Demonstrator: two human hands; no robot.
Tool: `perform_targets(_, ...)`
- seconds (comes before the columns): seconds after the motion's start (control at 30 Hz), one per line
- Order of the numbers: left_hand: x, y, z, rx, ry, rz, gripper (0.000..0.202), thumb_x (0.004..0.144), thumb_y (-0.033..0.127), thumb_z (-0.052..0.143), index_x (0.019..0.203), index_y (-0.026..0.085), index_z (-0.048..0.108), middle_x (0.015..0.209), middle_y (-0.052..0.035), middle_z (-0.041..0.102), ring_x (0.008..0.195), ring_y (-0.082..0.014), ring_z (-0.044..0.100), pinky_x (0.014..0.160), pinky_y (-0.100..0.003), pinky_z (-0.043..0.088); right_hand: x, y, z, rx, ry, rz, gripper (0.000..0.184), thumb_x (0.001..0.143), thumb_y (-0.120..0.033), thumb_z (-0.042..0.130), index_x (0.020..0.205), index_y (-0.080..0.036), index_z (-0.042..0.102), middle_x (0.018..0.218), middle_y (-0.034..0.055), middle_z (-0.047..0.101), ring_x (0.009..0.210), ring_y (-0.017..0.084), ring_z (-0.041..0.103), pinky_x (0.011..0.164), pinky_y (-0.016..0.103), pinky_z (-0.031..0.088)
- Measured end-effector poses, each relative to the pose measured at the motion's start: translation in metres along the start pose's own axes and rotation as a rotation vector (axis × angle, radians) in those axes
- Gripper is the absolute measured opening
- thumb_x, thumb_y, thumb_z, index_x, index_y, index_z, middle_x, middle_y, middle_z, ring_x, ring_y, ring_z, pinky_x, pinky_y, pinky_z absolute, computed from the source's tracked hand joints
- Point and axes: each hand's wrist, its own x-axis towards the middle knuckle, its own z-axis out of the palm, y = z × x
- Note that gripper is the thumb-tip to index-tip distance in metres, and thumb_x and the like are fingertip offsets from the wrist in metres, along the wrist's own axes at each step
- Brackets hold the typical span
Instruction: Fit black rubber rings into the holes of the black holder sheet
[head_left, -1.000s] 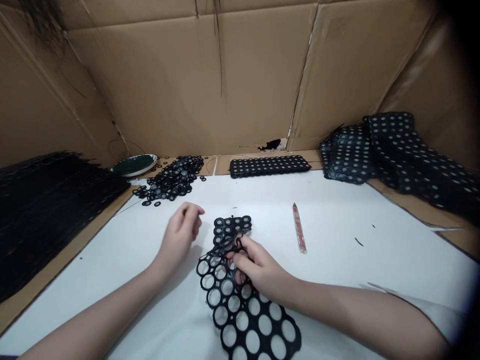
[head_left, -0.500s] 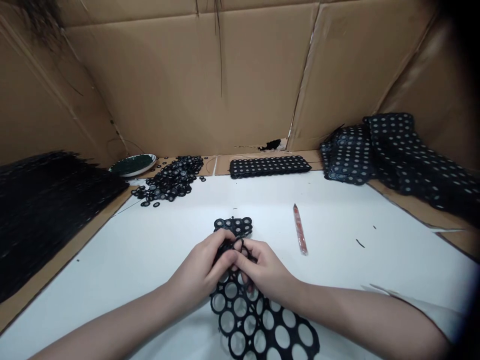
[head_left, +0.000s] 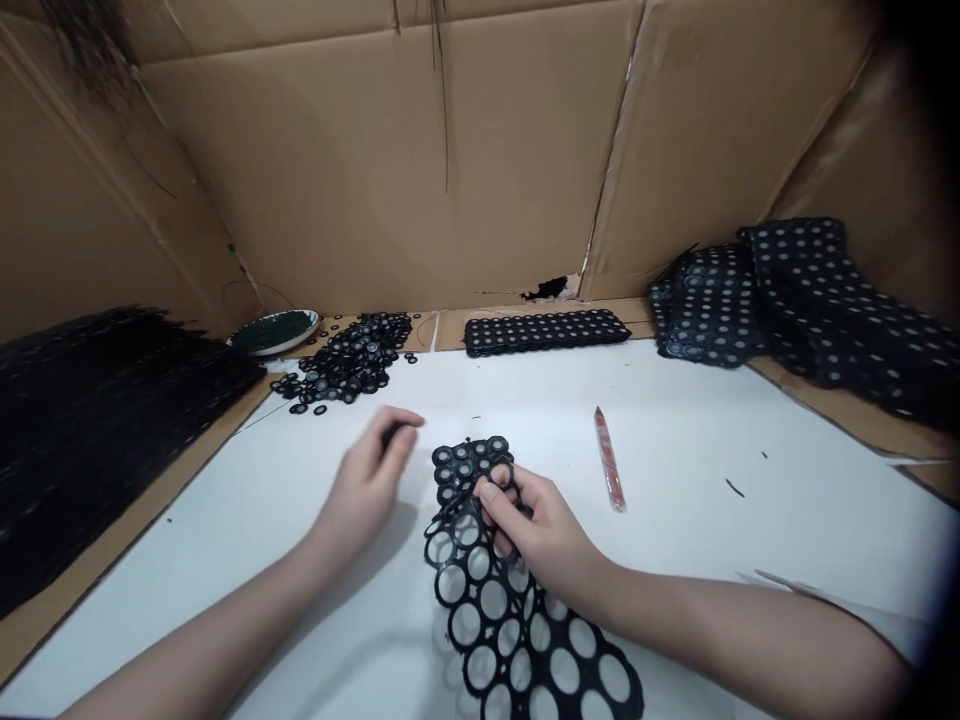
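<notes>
A black rubber sheet full of round holes lies on the white table in front of me. Its far end still carries small black rings in the holes. My right hand presses down on the sheet and pinches it near those rings. My left hand hovers to the left of the sheet, its fingers curled round a small black piece that is too small to name.
A heap of loose black rings lies at the back left beside a white dish. A filled strip lies at the back, stacks of filled sheets at the right, a black pile at the left, a red tool nearby.
Half a second ago both hands met on the sheet's far end. My left hand has since pulled away to the left with a small black piece; the right stays on the sheet.
</notes>
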Motion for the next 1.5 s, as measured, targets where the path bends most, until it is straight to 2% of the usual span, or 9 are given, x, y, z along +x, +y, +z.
perform_targets(0.17, -0.023, 0.007, 0.022, 0.042, -0.337, 0.020, 0.022, 0.087, 0.034, 0.035, 0.096, 0.022, 0.050, 0.085, -0.0011, 0.059, 0.076, -0.0147, 0.053, 0.067, -0.026, 0.042, -0.001, -0.001, 0.002, -0.005, -0.014, 0.020, 0.024, 0.083, -0.041, 0.045, 0.079, -0.018, 0.044, 0.054, -0.0062, 0.041, 0.043, 0.005, 0.038, 0.040, 0.017, 0.033)
perform_targets(0.5, -0.026, 0.002, 0.020, 0.121, -0.474, 0.095, 0.028, 0.085, 0.034, 0.038, 0.111, 0.023, 0.042, 0.107, -0.0050, 0.055, 0.097, -0.0192, 0.051, 0.082, -0.034, 0.041, 0.000, -0.001, -0.001, 0.069, -0.020, 0.033, 0.025, 0.077, -0.041, 0.054, 0.077, -0.017, 0.048, 0.062, -0.0048, 0.046, 0.047, 0.004, 0.044, 0.046, 0.018, 0.041)
perform_targets(0.7, -0.020, 0.006, 0.015, -0.033, -0.709, 0.056, 0.028, 0.085, 0.034, 0.041, 0.110, 0.022, 0.044, 0.106, -0.0053, 0.055, 0.095, -0.0179, 0.051, 0.082, -0.032, 0.042, 0.003, -0.001, -0.004, 0.066, -0.037, 0.117, 0.032, 0.067, -0.040, 0.065, 0.066, -0.017, 0.041, 0.054, -0.0069, 0.042, 0.043, 0.005, 0.042, 0.040, 0.017, 0.038)
perform_targets(0.9, -0.008, -0.008, 0.018, -0.355, -0.581, -0.127, 0.029, 0.085, 0.039, 0.040, 0.103, 0.019, 0.051, 0.093, -0.0046, 0.057, 0.088, -0.0170, 0.054, 0.079, -0.030, 0.042, 0.002, -0.002, 0.000, 0.029, -0.024, 0.090, 0.029, 0.076, -0.041, 0.053, 0.066, -0.017, 0.042, 0.060, -0.0043, 0.044, 0.045, 0.006, 0.046, 0.043, 0.020, 0.041)
perform_targets(1.03, 0.006, -0.012, 0.010, -0.442, -0.070, -0.176, 0.035, 0.084, 0.047, 0.035, 0.101, 0.021, 0.050, 0.067, 0.0022, 0.044, 0.049, -0.0074, 0.037, 0.045, -0.020, 0.031, -0.006, 0.001, 0.002, -0.149, -0.147, 0.110, 0.028, 0.079, -0.041, 0.049, 0.065, -0.017, 0.042, 0.057, -0.0022, 0.047, 0.048, 0.009, 0.050, 0.044, 0.021, 0.039)
perform_targets(1.1, 0.008, -0.011, 0.006, -0.348, 0.132, -0.108, 0.031, 0.085, 0.045, 0.034, 0.100, 0.022, 0.049, 0.066, 0.0032, 0.039, 0.048, -0.0073, 0.032, 0.044, -0.019, 0.027, -0.010, 0.003, 0.002, -0.201, -0.230, 0.110, 0.028, 0.079, -0.042, 0.049, 0.067, -0.018, 0.041, 0.055, -0.0028, 0.046, 0.047, 0.009, 0.049, 0.043, 0.020, 0.038)
perform_targets(1.13, 0.006, -0.009, 0.005, -0.247, 0.150, -0.056, 0.028, 0.085, 0.043, 0.036, 0.099, 0.022, 0.049, 0.068, 0.0028, 0.040, 0.051, -0.0081, 0.034, 0.046, -0.020, 0.029, -0.010, 0.004, 0.002, -0.204, -0.246, 0.110, 0.029, 0.079, -0.043, 0.049, 0.068, -0.018, 0.041, 0.056, -0.0031, 0.046, 0.046, 0.008, 0.048, 0.042, 0.020, 0.037)
perform_targets(1.3, -0.016, 0.007, 0.019, 0.169, -0.241, 0.148, 0.020, 0.086, 0.034, 0.034, 0.093, 0.021, 0.049, 0.083, -0.0013, 0.053, 0.075, -0.0144, 0.048, 0.067, -0.026, 0.038, -0.008, 0.004, 0.004, -0.192, -0.231, 0.089, 0.029, 0.085, -0.044, 0.037, 0.075, -0.018, 0.042, 0.059, -0.0032, 0.044, 0.043, 0.007, 0.045, 0.041, 0.021, 0.037)
perform_targets(1.5, -0.023, 0.006, 0.029, 0.233, -0.446, 0.154, 0.018, 0.086, 0.029, 0.033, 0.094, 0.022, 0.047, 0.090, -0.0023, 0.055, 0.081, -0.0158, 0.051, 0.071, -0.028, 0.040, -0.009, 0.002, 0.003, -0.369, -0.259, 0.042, 0.025, 0.087, -0.033, 0.033, 0.068, -0.018, 0.041, 0.052, -0.0033, 0.042, 0.044, 0.008, 0.042, 0.042, 0.022, 0.037)
